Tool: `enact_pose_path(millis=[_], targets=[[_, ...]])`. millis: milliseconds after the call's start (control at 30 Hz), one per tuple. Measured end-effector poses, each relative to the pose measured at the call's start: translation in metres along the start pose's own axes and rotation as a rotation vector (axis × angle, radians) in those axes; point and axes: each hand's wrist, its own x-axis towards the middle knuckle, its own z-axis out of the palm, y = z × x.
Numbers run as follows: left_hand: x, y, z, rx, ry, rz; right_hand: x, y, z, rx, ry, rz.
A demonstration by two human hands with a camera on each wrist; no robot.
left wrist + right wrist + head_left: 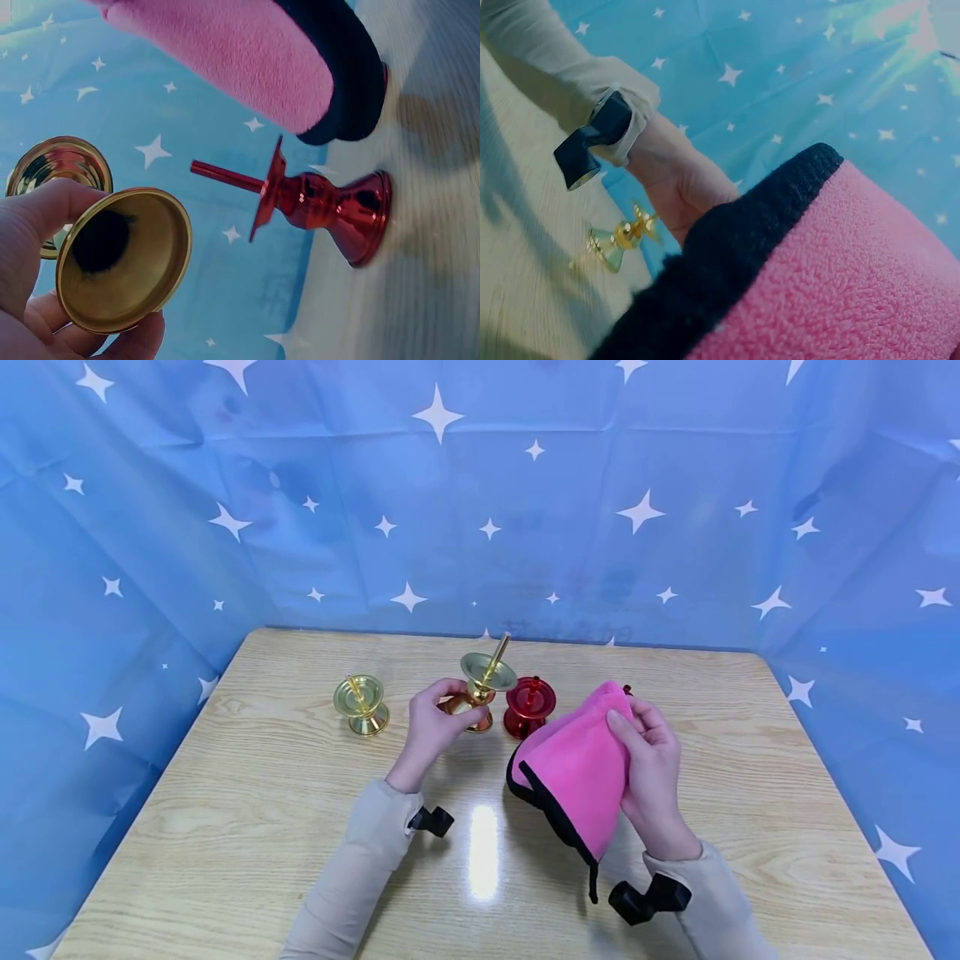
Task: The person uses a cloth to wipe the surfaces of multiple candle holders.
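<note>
My left hand (442, 722) grips a gold candle holder (487, 670) by its base, raised and tilted to the right. In the left wrist view the hollow underside of that base (124, 259) faces the camera, with fingers and thumb around it. My right hand (648, 760) pinches the top of a pink cloth (581, 768) with black edging, which hangs down in folds. Between the hands a red candle holder (530, 700) stands upright on the table, its spike pointing up. The cloth's edge hangs close to it.
Another gold candle holder (362, 702) stands on the table to the left of my left hand. A dark red tip (627, 690) shows behind my right hand, the rest of it hidden. The wooden table (247, 827) ends at a blue star-patterned curtain (450, 527).
</note>
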Motion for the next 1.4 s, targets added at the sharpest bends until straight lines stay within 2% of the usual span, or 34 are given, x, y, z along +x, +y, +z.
enact_pose_path(millis=[100, 367, 500, 667, 833, 967, 1200, 1400], targets=[[-0.003, 0.007, 0.001, 0.006, -0.017, -0.006, 0.003, -0.002, 0.003, 0.015, -0.018, 0.059], [-0.009, 0.018, 0.008, -0.026, -0.066, 0.043, 0.005, -0.007, 0.012, 0.062, -0.081, 0.194], [-0.011, 0.019, 0.014, -0.006, -0.073, 0.087, 0.007, -0.009, 0.015, 0.074, -0.079, 0.232], [-0.014, 0.021, 0.020, 0.005, -0.092, 0.133, 0.014, -0.010, 0.017, 0.144, -0.098, 0.285], [-0.016, 0.024, 0.024, 0.055, -0.089, 0.219, 0.017, -0.010, 0.016, 0.165, -0.189, 0.323], [-0.018, 0.026, 0.028, 0.099, -0.081, 0.279, 0.020, -0.009, 0.015, 0.094, -0.265, 0.331], [-0.020, 0.031, 0.034, 0.226, 0.003, 0.414, 0.025, -0.011, 0.015, -0.070, -0.262, 0.323], [-0.024, 0.033, 0.039, 0.282, 0.035, 0.488, 0.026, -0.012, 0.019, -0.254, -0.286, 0.296]])
